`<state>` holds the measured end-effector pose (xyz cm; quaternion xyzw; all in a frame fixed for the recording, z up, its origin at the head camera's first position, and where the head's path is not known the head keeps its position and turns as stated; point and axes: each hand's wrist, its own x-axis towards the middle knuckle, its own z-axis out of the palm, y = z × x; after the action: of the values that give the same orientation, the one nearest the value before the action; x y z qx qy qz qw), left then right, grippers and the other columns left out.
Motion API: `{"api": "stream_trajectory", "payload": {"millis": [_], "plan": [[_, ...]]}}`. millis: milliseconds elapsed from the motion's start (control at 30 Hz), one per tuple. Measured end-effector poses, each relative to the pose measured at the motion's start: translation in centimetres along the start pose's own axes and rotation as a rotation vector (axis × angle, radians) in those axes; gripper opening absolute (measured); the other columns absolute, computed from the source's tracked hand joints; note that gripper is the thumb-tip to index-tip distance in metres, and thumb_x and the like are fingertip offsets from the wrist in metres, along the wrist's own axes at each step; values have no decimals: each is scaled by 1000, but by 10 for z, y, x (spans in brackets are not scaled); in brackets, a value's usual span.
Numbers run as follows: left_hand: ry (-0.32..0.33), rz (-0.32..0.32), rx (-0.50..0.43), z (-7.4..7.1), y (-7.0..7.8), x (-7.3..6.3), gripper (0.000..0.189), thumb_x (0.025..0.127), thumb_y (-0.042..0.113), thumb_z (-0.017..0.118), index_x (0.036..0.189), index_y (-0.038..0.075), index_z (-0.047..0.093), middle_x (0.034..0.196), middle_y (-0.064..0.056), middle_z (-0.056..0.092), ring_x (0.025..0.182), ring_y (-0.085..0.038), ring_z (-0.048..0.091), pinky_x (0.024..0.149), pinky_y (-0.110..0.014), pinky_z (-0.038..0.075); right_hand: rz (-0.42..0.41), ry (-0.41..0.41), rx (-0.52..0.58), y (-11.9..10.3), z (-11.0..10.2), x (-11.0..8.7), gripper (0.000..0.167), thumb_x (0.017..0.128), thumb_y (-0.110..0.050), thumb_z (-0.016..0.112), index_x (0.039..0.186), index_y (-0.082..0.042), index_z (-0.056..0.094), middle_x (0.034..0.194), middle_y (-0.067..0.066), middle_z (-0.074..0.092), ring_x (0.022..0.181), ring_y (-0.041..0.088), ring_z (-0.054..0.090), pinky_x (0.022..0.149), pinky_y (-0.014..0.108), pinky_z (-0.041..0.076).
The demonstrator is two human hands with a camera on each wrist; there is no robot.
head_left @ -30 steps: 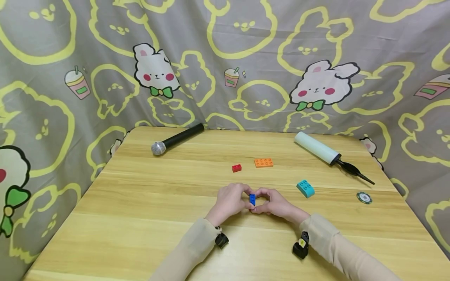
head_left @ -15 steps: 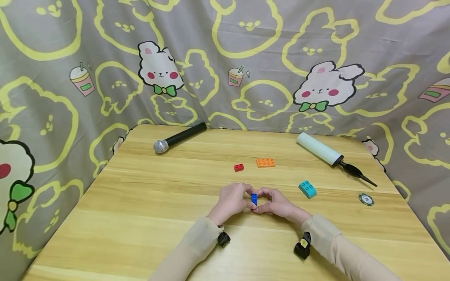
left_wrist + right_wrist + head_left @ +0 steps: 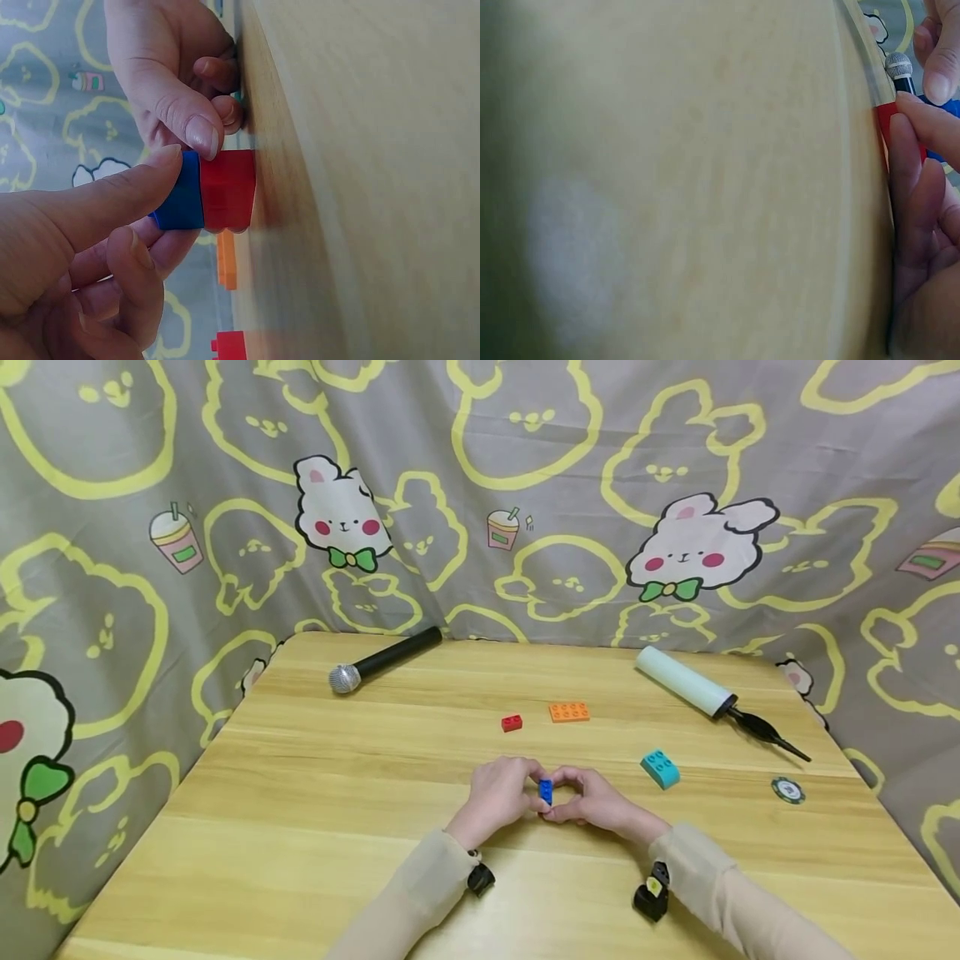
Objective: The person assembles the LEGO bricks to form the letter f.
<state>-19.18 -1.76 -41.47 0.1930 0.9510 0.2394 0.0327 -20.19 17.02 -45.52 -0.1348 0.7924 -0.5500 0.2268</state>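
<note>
My left hand [image 3: 497,793] pinches a blue toy brick [image 3: 546,790] between thumb and fingers, near the middle of the table. Directly under it is a red toy brick [image 3: 229,191], which stands on or just over the tabletop; the blue brick [image 3: 180,196] is flush against its top. From the other side my right hand [image 3: 600,803] grips the red brick, its thumb near the seam in the left wrist view. The red brick [image 3: 886,120] is partly covered by right-hand fingers in the right wrist view. From the head view the red brick is mostly hidden.
Beyond the hands lie another red brick [image 3: 512,723] and a flat orange brick [image 3: 570,712]. To the right are a teal brick [image 3: 661,769], a poker chip [image 3: 788,790] and a hand pump [image 3: 690,683]. A microphone [image 3: 382,662] lies at the back left, before a patterned curtain [image 3: 450,510].
Both hands keep their hold on the stacked bricks, with hardly any movement. The head view has shifted slightly, so everything on the table appears a little further right.
</note>
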Motion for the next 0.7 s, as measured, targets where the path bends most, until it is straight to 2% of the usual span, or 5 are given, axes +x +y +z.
{"api": "stream_trajectory", "payload": {"millis": [367, 500, 600, 700], "plan": [[1, -2, -20, -3, -1, -1, 31, 72, 35, 83, 99, 22, 74, 97, 9, 73, 80, -11, 64, 58, -23, 39, -1, 1, 0, -3, 2, 1, 41, 78, -13, 77, 114, -1, 60, 118, 15, 57, 51, 6, 40, 48, 19, 37], [-14, -12, -21, -3, -1, -1, 30, 72, 34, 83, 99, 22, 74, 98, 9, 73, 84, -12, 65, 60, -24, 40, -5, -4, -6, -2, 1, 1, 42, 78, -15, 78, 114, -2, 61, 118, 15, 57, 54, 7, 42, 50, 19, 39], [-21, -21, -16, -2, 1, -1, 30, 72, 34, 83, 99, 23, 74, 99, 9, 73, 87, -14, 65, 62, -26, 41, 7, -24, 0, 1, -1, 0, 43, 79, -16, 78, 116, -2, 60, 119, 14, 58, 57, 8, 45, 51, 20, 40], [-23, -14, 4, -1, 3, 0, 30, 73, 35, 82, 99, 23, 74, 98, 9, 72, 86, -14, 65, 63, -27, 42, 33, -54, 28, 3, -6, -2, 46, 80, -17, 77, 120, -2, 58, 118, 13, 58, 63, 8, 54, 52, 20, 44]]}}
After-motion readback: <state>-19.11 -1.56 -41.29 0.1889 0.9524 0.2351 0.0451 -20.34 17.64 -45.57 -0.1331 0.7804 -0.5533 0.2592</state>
